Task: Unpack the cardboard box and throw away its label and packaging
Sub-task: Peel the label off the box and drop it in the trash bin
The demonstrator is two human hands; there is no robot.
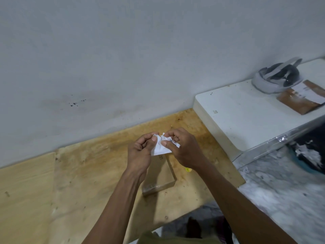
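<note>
Fingertips of the left hand (140, 148) and right hand (182, 147) pinch the crumpled white label (161, 147) above the cardboard box (159, 175) on the plywood bench (88, 164); it probably wants squeezing into one tight ball, so no scraps drop.

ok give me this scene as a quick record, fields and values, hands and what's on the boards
left hand: pinching the left edge of the label
right hand: pinching the right side of the label
label: white, crumpled, printed, held above the box
box: small cardboard, closed, lying flat on the wooden board
white shelf: carries a grey headset and a second cardboard parcel
grip: both hands closed on the label
</note>
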